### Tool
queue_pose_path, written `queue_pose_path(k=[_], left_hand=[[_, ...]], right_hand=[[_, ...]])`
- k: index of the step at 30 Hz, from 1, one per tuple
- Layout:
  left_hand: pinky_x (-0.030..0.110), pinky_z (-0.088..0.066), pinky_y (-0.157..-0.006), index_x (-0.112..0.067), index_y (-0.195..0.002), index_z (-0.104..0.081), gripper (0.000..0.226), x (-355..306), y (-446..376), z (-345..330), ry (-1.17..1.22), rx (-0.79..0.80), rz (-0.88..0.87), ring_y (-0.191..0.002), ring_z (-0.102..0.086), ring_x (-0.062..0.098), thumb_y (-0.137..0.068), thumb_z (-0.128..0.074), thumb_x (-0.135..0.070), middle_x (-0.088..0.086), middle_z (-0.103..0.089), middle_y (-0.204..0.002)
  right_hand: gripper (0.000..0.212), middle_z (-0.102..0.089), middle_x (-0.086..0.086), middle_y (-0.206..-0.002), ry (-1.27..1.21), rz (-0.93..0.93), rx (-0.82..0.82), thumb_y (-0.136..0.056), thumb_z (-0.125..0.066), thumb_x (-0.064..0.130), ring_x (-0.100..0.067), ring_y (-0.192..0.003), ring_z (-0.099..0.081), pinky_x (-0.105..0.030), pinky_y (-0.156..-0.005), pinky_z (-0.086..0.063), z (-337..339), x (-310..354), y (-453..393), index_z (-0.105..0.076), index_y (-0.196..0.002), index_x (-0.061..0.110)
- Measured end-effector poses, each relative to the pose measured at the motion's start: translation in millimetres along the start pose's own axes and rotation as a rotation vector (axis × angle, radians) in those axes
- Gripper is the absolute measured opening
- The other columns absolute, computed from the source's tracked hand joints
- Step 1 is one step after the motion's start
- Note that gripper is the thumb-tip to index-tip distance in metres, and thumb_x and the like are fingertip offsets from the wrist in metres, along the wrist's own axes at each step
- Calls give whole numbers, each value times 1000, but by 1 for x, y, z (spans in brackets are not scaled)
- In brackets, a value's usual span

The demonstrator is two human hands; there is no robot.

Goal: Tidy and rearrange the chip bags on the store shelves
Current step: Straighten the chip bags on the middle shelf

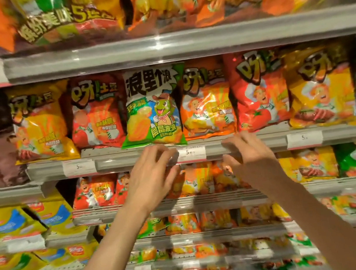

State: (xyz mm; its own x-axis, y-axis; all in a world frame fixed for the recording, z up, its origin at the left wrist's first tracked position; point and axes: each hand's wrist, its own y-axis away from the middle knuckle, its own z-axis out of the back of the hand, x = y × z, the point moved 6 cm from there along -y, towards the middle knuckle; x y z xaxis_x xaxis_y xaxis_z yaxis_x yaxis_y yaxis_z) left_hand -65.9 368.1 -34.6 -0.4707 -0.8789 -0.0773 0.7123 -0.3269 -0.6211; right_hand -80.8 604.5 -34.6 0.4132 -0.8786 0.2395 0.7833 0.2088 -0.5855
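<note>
both hands up at the grey metal shelf's front edge [130,162]. left hand [149,180] loosely curled, fingertips near the white price tag [191,154], gripping nothing. right hand [250,159] likewise curled, empty. the green-and-white crinkly chip bag [151,106] stands upright just above them, between red and orange bags.

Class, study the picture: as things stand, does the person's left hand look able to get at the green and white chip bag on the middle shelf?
Probably yes. The left hand hovers at the shelf edge just below the green and white chip bag, which stands at the front of its row with nothing in front of it. The hand holds nothing.
</note>
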Motion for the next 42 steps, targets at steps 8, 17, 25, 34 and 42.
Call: queue_pose_path(k=[8,17,25,34,42], left_hand=[[34,-45,-73,-14,-116,-65,33,16,-21,-24,-29,-8,-175,-94,-55,27,-89,-73,-30,7,-57,-105],[34,-48,-73,-19,-121,-66,35,26,-20,-32,139,-35,-82,-96,-55,21,-90,-70,-35,0,-55,-105],[24,-44,-70,-25,-120,-66,36,28,-21,-32,184,-22,-41,-88,-56,13,-88,-71,-40,-7,-53,-104],[19,-38,-71,-28,-120,-65,34,26,-22,-30,217,14,-13,-85,-53,8,-89,-71,-39,-10,-50,-103],[22,-38,-71,-26,-122,-65,34,24,-23,-26,222,45,-3,-84,-55,12,-90,-71,-36,-7,-52,-104]], right_hand=[[24,-49,5,-105,-24,157,124,-96,-64,32,-8,-93,-45,-24,-75,-33,-29,13,-31,-62,-116,20],[23,-42,16,-100,-128,132,93,-97,-58,34,2,-92,-40,-22,-76,-35,-35,8,-29,-62,-119,27],[27,-47,24,-97,-263,47,16,-97,-58,42,4,-85,-52,-22,-71,-44,-15,12,-39,-60,-122,30],[64,-62,-5,-135,-373,-23,154,-96,-64,44,-12,-104,-65,-28,-87,-53,9,64,-133,-37,-150,25],[96,-43,-3,-157,-389,-18,442,-86,-75,48,-23,-138,-48,-27,-105,-40,-36,91,-168,-17,-161,28]])
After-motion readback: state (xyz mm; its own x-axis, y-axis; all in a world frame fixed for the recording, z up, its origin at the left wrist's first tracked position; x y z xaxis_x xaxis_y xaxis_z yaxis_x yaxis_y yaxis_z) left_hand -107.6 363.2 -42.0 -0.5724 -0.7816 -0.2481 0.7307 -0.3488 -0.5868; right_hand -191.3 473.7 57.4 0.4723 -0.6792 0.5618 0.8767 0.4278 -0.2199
